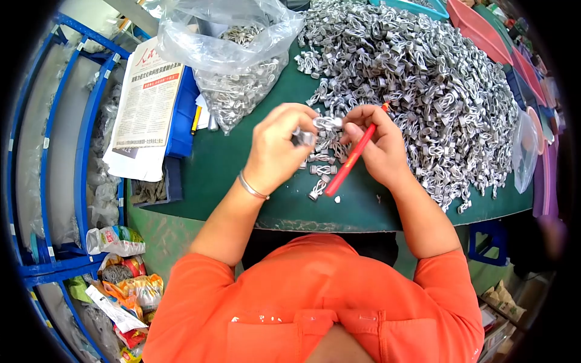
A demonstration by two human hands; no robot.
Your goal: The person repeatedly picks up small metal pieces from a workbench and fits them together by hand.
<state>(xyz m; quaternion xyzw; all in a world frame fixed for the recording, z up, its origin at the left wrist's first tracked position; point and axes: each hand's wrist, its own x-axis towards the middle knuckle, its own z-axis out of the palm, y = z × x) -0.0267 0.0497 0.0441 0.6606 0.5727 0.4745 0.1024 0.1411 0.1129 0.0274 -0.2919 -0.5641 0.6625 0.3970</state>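
In the head view, the left hand [279, 145] is closed, its fingers curled around a small metal piece [304, 138], partly blurred and partly covered by the fingers, above the green table [224, 175]. A metal bracelet [252, 186] sits on the left wrist. The right hand [384, 148] grips a red pen [345, 170], which lies slantwise across the palm side, one end toward the table's near edge and the other beside the large heap. A second metal piece [327, 123] is located between the two hands, near the right fingertips; whether those fingertips touch it cannot be told. Below and between the hands, a few loose pieces [323, 170] lie on the table. The large heap [417, 78] of similar grey looped pieces covers the far right of the table. At far left stands an open clear plastic bag [209, 51] containing more such pieces. Left of the bag, a printed newspaper [148, 100] rests against a blue bin [181, 124], with a yellow marker [196, 120] just beside it. Pink basins [478, 29] are noted along the table's far right side, and blue shelving [86, 145] at the left.
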